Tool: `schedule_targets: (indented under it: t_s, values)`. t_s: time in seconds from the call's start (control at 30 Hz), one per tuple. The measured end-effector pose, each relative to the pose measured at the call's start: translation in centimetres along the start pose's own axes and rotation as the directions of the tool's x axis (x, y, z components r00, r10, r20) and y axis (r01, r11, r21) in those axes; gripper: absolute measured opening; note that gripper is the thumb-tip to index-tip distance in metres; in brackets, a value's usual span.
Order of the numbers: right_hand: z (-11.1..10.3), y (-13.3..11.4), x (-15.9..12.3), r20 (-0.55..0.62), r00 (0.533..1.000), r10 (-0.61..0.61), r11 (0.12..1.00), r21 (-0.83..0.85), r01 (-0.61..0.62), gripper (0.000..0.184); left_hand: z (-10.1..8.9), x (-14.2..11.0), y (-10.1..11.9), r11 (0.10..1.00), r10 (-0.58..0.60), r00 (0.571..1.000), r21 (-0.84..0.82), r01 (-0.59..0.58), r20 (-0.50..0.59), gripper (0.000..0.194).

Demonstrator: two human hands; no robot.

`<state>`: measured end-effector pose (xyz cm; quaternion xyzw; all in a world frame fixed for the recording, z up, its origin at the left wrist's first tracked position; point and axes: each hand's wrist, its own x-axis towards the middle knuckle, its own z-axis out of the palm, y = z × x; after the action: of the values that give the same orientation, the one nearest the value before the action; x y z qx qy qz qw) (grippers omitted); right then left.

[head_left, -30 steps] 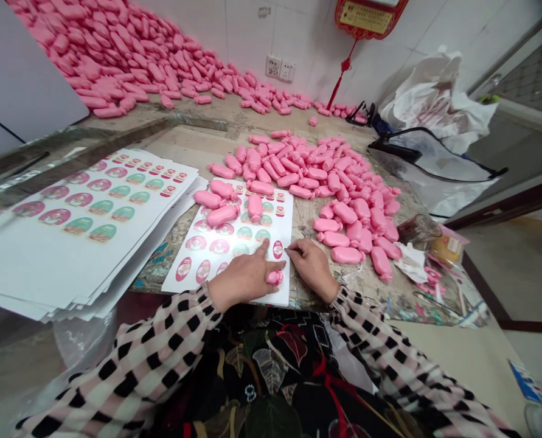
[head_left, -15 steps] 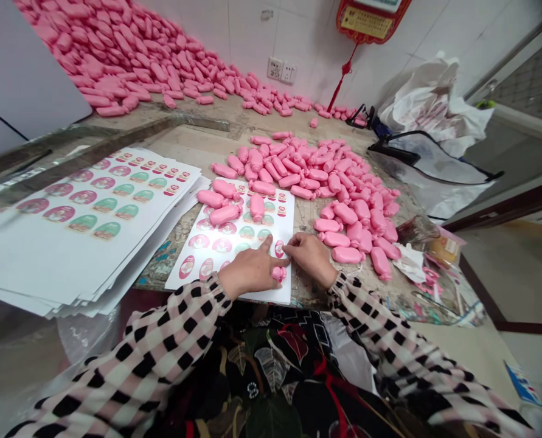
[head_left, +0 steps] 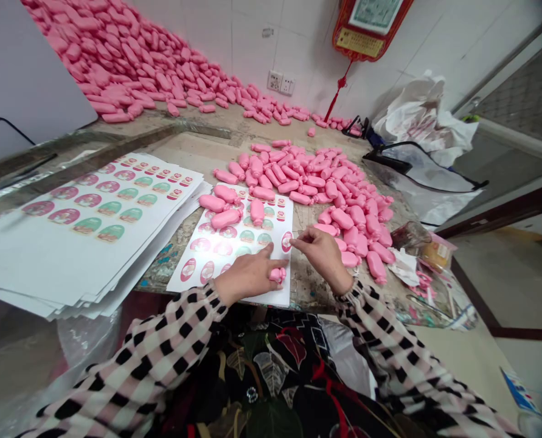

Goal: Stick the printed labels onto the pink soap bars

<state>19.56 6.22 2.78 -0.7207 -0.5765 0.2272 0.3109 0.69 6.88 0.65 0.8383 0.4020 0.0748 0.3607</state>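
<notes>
My right hand [head_left: 320,252] pinches the edge of an oval pink-and-white sticker [head_left: 286,241], which is raised at the right side of the sticker sheet [head_left: 193,249]. Resting on that sheet, my left hand [head_left: 250,275] has its index finger stretched out and its other fingers curled around a small pink plastic bottle [head_left: 277,275]; only the bottle's end shows. Several pink bottles [head_left: 227,218] lie on the upper part of the sheet, over rows of pink, green and red stickers.
A heap of pink bottles [head_left: 316,173] spreads behind and right of the sheet. To the left lies a stack of sticker sheets [head_left: 47,255]. A larger bottle pile [head_left: 129,55] runs along the wall. Plastic bags [head_left: 421,176] and scraps sit at the right.
My right hand has moved slightly right, and the oval sticker has come up off the sheet with it. My left hand stays in nearly the same place with the bottle.
</notes>
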Motion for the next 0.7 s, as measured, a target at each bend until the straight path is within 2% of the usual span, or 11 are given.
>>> schedule_targets:
  t_s: [0.07,0.1,0.13,0.17,0.23,0.27,0.3,0.33,0.4,0.47,0.7]
  values:
    - [0.1,0.5,-0.5,-0.013,1.000,0.020,0.960,0.280,-0.016,0.027,0.1,-0.6,-0.3,0.959,-0.040,0.984,-0.283,-0.010,-0.171,0.046]
    - [0.2,0.6,-0.9,-0.020,0.999,0.031,0.910,0.414,-0.020,0.027,0.1,-0.9,-0.3,0.892,-0.101,0.967,-0.451,-0.017,-0.235,0.044]
    - [0.4,0.5,-1.3,-0.021,0.999,0.039,0.853,0.521,-0.022,0.027,0.1,-1.1,-0.3,0.781,-0.175,0.950,-0.624,-0.026,-0.258,0.043]
    - [0.6,0.3,-1.8,-0.017,0.999,0.039,0.803,0.596,-0.021,0.026,0.1,-1.3,-0.2,0.625,-0.245,0.943,-0.781,-0.025,-0.226,0.044]
    - [1.2,-0.6,-2.9,0.008,1.000,0.022,0.744,0.668,-0.021,0.024,-0.1,-1.5,0.1,0.235,-0.306,0.949,-0.972,0.004,-0.070,0.050]
    - [1.4,-1.1,-3.4,0.027,1.000,0.006,0.735,0.678,-0.023,0.023,-0.1,-1.5,0.3,0.056,-0.308,0.951,-0.998,0.017,-0.001,0.050]
    - [1.7,-1.6,-3.9,0.046,0.999,-0.013,0.733,0.680,-0.022,0.023,-0.1,-1.5,0.5,-0.084,-0.310,0.949,-0.996,0.025,0.050,0.049]
    - [1.9,-2.1,-4.3,0.064,0.998,-0.030,0.737,0.675,-0.021,0.023,-0.1,-1.4,0.7,-0.181,-0.318,0.944,-0.983,0.028,0.086,0.046]
    - [2.3,-2.8,-4.9,0.097,0.994,-0.049,0.756,0.654,-0.026,0.024,0.0,-1.3,1.0,-0.276,-0.351,0.928,-0.961,0.024,0.124,0.040]
    - [2.5,-3.1,-5.1,0.130,0.990,-0.055,0.774,0.632,-0.040,0.025,0.0,-1.3,1.3,-0.309,-0.365,0.919,-0.950,0.034,0.152,0.040]
    - [2.8,-3.0,-5.3,0.170,0.983,-0.062,0.824,0.565,-0.046,0.026,0.3,-1.5,1.5,-0.268,-0.307,0.941,-0.961,0.061,0.145,0.046]
